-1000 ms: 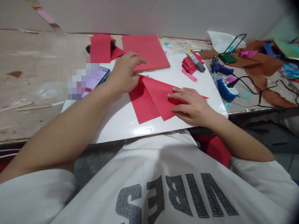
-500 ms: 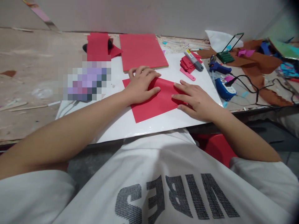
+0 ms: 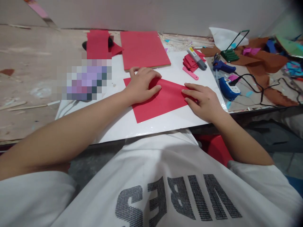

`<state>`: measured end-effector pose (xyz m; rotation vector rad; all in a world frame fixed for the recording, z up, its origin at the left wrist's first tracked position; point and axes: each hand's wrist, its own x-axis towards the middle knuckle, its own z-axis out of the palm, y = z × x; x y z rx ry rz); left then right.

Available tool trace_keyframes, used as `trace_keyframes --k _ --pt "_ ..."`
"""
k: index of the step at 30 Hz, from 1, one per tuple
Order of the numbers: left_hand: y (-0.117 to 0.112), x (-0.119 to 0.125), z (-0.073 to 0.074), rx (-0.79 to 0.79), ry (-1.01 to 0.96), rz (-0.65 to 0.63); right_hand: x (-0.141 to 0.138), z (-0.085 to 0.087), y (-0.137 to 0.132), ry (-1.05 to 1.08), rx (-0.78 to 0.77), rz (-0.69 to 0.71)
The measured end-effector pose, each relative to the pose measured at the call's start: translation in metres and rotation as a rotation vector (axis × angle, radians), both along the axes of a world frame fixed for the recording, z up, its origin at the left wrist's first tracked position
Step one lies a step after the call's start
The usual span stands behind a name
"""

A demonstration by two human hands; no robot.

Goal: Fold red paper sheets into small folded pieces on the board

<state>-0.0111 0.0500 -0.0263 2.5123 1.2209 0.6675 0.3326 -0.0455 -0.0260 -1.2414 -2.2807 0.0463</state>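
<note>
A folded red paper sheet (image 3: 163, 102) lies on a glossy white board (image 3: 123, 124) in front of me. My left hand (image 3: 140, 85) rests on the sheet's upper left part, fingers curled and pressing down on it. My right hand (image 3: 204, 101) presses the sheet's right edge with fingers held together and flat. Neither hand lifts the paper.
A stack of red sheets (image 3: 143, 49) lies behind the folded one. More red paper (image 3: 98, 44) is at the back left. Small red pieces, a glue stick (image 3: 197, 58), a pink strip (image 3: 191, 73) and a blue glue gun (image 3: 228, 88) with cable sit right. Brown scraps (image 3: 270, 63) clutter the far right.
The red sheet went from an open triangular flap to folded flat. My left hand came back from the stack onto the sheet; my right hand slid to its right edge.
</note>
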Motion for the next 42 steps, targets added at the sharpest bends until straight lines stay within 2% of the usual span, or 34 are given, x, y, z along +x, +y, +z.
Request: trace_keyframes --k 4,11,19,30,33,37,42 --pt "-0.004 0.001 0.001 0.014 -0.005 -0.022 0.000 0.000 0.000 0.009 -0.050 -0.029" --pt "-0.007 0.004 0.005 0.025 0.055 -0.141 -0.002 0.002 -0.004 0.047 -0.074 -0.027" --pt "-0.001 0.003 0.009 0.006 0.111 -0.148 -0.001 0.000 -0.005 0.046 -0.034 -0.016" --pt "-0.006 -0.006 0.024 0.012 0.176 -0.139 -0.006 0.005 -0.013 0.001 -0.035 0.017" --pt "-0.010 -0.004 0.024 0.029 0.177 -0.134 -0.004 0.004 -0.011 0.006 -0.021 0.039" --pt "-0.016 0.001 0.022 0.052 0.200 -0.198 -0.004 0.003 -0.009 0.013 -0.003 0.064" --pt "-0.014 0.001 0.019 0.029 0.199 -0.213 -0.005 0.005 -0.009 0.020 -0.007 0.056"
